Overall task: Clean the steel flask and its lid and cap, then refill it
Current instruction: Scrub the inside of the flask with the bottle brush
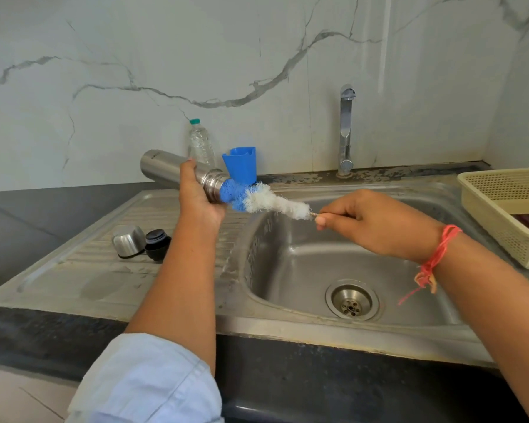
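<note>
My left hand grips the steel flask near its neck and holds it almost level above the drainboard, its open mouth pointing right toward the basin. My right hand pinches the thin wire handle of a bottle brush with blue and white bristles. The blue tip of the brush sits at the flask's mouth. The steel cap and the black lid lie side by side on the drainboard, left of my left forearm.
The steel sink with its drain lies below my hands, and the tap stands behind it. A clear plastic water bottle and a blue holder stand by the wall. A cream basket sits at right.
</note>
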A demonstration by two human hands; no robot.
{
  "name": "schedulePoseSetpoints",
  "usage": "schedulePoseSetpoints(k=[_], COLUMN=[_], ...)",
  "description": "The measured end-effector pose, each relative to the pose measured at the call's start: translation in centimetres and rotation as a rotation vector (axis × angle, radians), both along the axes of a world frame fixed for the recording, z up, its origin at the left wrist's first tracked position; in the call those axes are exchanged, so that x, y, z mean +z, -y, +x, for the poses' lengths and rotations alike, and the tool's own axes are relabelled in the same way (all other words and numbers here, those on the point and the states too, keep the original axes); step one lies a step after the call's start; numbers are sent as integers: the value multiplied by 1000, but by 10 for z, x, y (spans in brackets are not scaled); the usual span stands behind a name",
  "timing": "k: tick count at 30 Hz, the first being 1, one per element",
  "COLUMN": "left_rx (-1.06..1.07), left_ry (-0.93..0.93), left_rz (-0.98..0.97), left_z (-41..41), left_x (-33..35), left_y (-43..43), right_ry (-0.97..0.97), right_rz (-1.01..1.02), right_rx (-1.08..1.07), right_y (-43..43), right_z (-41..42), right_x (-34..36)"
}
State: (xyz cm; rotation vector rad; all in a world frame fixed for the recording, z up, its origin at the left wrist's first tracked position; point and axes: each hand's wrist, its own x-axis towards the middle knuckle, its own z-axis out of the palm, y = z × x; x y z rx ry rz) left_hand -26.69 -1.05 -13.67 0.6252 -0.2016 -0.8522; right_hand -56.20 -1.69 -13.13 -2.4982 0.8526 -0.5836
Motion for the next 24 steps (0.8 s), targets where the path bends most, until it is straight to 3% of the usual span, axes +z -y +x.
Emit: schedulePoseSetpoints(k=[6, 14, 19, 24], left_rx=[-103, -144, -126, -254], left_ry=[-7, -5, -41, 18], left_rz=[-34, -155, -254, -268], left_z=[-16, -21, -13, -27], left_x=[-5, 0, 5, 4], left_y=[4, 4, -1, 2], right_ry=[101, 228, 240, 305], right_rz=[145, 624, 714, 795], right_rx=[42, 93, 107, 118], right_y=[-7, -10, -3, -12], right_z=[14, 19, 3, 18], right_x=[-6, -11, -6, -11])
